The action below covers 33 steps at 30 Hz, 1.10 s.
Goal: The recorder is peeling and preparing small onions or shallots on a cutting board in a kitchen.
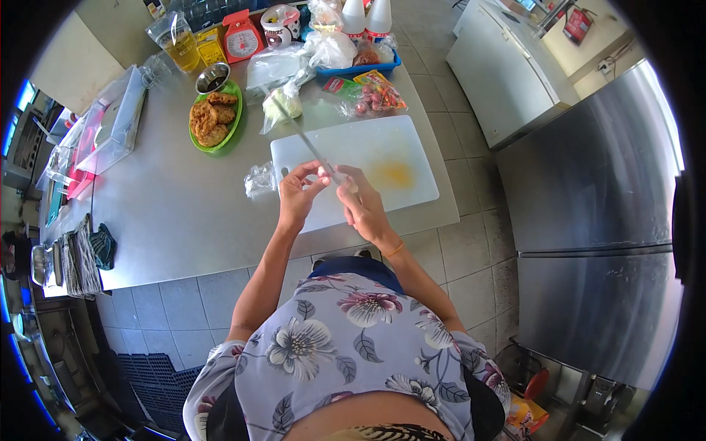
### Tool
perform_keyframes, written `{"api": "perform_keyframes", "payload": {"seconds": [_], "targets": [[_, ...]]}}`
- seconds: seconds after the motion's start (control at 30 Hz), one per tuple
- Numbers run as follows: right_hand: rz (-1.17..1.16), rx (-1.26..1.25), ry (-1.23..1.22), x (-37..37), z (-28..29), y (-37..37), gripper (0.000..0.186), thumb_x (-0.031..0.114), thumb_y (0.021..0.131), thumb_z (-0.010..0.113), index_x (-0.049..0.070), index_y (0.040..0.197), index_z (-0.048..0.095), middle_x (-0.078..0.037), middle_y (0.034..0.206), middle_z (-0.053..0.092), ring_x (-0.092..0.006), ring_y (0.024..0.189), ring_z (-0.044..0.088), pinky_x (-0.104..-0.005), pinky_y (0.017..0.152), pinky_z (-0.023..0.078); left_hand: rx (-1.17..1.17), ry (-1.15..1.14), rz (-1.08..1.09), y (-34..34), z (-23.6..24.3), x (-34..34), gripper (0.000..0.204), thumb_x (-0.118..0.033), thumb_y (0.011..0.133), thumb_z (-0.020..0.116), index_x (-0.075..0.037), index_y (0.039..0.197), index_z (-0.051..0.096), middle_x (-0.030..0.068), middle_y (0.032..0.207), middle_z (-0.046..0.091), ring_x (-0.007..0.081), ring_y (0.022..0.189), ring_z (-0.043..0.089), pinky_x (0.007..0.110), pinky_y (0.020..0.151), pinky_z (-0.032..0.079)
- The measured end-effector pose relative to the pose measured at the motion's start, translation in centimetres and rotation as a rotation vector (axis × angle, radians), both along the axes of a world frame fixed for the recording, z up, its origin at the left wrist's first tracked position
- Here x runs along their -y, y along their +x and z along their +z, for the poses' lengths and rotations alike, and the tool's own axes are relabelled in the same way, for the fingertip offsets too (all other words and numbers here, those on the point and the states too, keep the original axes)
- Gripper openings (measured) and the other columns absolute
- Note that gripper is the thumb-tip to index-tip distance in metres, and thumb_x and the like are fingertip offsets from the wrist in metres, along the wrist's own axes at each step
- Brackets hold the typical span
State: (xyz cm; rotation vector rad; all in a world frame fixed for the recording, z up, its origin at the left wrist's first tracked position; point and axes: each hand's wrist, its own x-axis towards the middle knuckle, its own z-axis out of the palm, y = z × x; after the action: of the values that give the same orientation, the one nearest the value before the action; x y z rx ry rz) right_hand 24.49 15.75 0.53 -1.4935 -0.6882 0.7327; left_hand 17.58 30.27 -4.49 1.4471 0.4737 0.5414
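Steel-grey, the tabletop point(169, 220) spreads wide to the left; the white board point(401, 140) lies toward its near right corner, a yellow stain point(395, 174) on the board's right half; a clear bin point(121, 125) stands along the tabletop's left side; a green plate point(234, 131) with fried pieces point(211, 117) sits toward the far edge; a crumpled wrap point(259, 180) lies just beside the board's left edge.

The left hand point(296, 192) and right hand point(365, 209) come together above the board; the knife point(303, 136) slants from them past the board's far left corner.

A nick seems the likeliest trouble; the left fingertips are right at the blade, so a slip of the right hand or a sudden twist could bring edge to skin; a dropped wrist might also catch the tip on the pale bag point(285, 106) beyond that corner.

The knife's handle end lies within the right hand, fingers curled round it; the left thumb and fingers nearly meet beside the blade; whether they pinch anything, I cannot tell.
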Motion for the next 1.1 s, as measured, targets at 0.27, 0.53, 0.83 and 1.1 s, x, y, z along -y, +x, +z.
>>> {"api": "perform_keyframes", "payload": {"seconds": [0.27, 0.53, 0.83, 1.1], "targets": [[-0.030, 0.351, -0.096, 0.0, 0.2, -0.2, 0.041, 0.036, 0.088, 0.049, 0.013, 0.121, 0.043, -0.009, 0.050, 0.044, -0.0253, 0.044, 0.049, -0.0354, 0.048, 0.037, 0.094, -0.044, -0.024, 0.0, 0.8, 0.4, 0.027, 0.000, 0.074, 0.066, -0.001, 0.101, 0.064, 0.0053, 0.101, 0.065, 0.0116, 0.088, 0.058, 0.026, 0.078, 0.043], [-0.106, 0.401, -0.106, -0.2, -0.3, -0.9, 0.037, 0.036, 0.089, 0.047, 0.013, 0.118, 0.049, -0.010, 0.051, 0.043, -0.0227, 0.042, 0.047, -0.0348, 0.048, 0.037, 0.132, -0.057, -0.056, -0.2, 0.7, 0.4, 0.028, 0.006, 0.074, 0.063, 0.003, 0.102, 0.061, 0.0059, 0.099, 0.064, 0.0124, 0.088, 0.057, 0.026, 0.084, 0.045], [-0.170, -0.013, 0.034, -0.4, -0.1, -0.1, 0.032, 0.030, 0.090, 0.050, 0.008, 0.114, 0.055, 0.002, 0.053, 0.039, -0.0063, 0.046, 0.036, -0.0237, 0.045, 0.031, 0.187, -0.204, -0.140, -0.6, 2.0, 0.9, 0.030, 0.002, 0.082, 0.057, 0.005, 0.111, 0.054, 0.0099, 0.103, 0.061, 0.0140, 0.094, 0.056, 0.028, 0.089, 0.043], [-0.048, 0.099, -0.059, 0.5, 0.1, -0.5, 0.036, 0.030, 0.089, 0.049, 0.013, 0.121, 0.043, -0.003, 0.052, 0.042, -0.0121, 0.045, 0.041, -0.0290, 0.047, 0.034, 0.190, -0.235, -0.126, -0.3, 1.1, 1.2, 0.034, -0.003, 0.083, 0.059, 0.004, 0.114, 0.048, 0.0070, 0.101, 0.059, 0.0124, 0.098, 0.055, 0.026, 0.089, 0.042]]}}
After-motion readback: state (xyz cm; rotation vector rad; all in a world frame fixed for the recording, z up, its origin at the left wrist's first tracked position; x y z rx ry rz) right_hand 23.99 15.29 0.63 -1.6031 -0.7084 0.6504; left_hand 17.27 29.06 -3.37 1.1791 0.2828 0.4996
